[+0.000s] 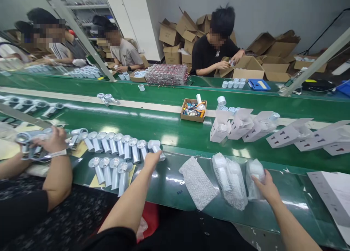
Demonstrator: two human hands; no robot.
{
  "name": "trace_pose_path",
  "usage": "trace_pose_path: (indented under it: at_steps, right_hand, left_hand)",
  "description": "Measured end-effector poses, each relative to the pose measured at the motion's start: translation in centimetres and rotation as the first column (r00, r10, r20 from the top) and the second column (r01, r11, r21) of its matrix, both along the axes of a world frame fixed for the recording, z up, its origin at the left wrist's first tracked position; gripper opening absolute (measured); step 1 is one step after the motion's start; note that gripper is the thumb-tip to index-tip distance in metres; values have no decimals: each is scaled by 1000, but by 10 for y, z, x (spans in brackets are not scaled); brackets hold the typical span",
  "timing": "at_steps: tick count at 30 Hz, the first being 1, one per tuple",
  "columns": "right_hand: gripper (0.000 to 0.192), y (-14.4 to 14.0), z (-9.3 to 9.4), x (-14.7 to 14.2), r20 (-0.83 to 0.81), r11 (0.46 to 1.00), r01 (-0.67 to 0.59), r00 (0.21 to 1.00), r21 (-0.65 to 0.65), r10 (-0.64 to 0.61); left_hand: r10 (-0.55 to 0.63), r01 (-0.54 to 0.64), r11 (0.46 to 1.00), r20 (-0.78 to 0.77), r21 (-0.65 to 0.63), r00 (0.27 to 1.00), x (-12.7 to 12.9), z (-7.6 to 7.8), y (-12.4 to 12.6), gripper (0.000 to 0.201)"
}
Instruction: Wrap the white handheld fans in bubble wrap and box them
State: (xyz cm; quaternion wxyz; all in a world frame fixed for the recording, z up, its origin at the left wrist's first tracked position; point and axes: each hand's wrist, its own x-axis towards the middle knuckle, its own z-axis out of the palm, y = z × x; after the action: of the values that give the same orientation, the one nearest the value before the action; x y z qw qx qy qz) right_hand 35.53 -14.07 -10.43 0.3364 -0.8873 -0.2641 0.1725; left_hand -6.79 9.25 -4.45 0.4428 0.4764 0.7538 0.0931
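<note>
Where the green conveyor counter (175,127) meets the near edge: both of the wearer's hands are reaching out over the glossy strip.
Left hand (151,159): fingers are curling loosely onto the end white handheld fan with a round silver head (156,147), last in the upper row; whether the grip is fully closing, I cannot tell.
Fan rows: two rows of the same white fans (115,152) are lying side by side left of that hand, heads pointing away.
Right hand (266,187): it is lying partly open, fingers pressing the rightmost clear bubble-wrap pouch with a white item inside (254,178).
Pouches: a second filled bubble-wrap pouch (231,181) is lying just beside it, and a flat empty bubble-wrap bag (197,181) further left.
Neighbour: a person's hand with a white wristband (53,141) is handling fans at far left.
Belt: white folded cartons (240,125) and a small brown cardboard box of parts (193,110) are sitting beyond.
Far side: a person in a black shirt (212,52) is working among brown boxes.
</note>
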Motion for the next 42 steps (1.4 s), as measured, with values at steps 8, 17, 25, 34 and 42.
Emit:
trace_pose_path:
  at_steps: [8, 17, 25, 34, 42]
  right_hand:
    - [55, 46, 54, -156, -839, 979, 17, 518, 205, 167]
    - [55, 5, 63, -99, -926, 976, 15, 318, 219, 203]
    - [55, -13, 55, -118, -972, 944, -241, -128, 225, 199]
    - [48, -13, 68, -108, -989, 973, -210, 92, 96, 117]
    - [39, -11, 68, -115, -929, 978, -164, 324, 129, 177]
  left_hand:
    - [-313, 397, 914, 485, -78, 816, 103, -28, -132, 49]
    - [-638, 646, 762, 224, 44, 737, 113, -72, -163, 27]
    - [-361, 358, 929, 430, 91, 827, 124, -37, -164, 25]
    - [-595, 367, 655, 151, 661, 790, 124, 8, -204, 18]
    - [-509, 372, 853, 422, 367, 750, 160, 35, -183, 17]
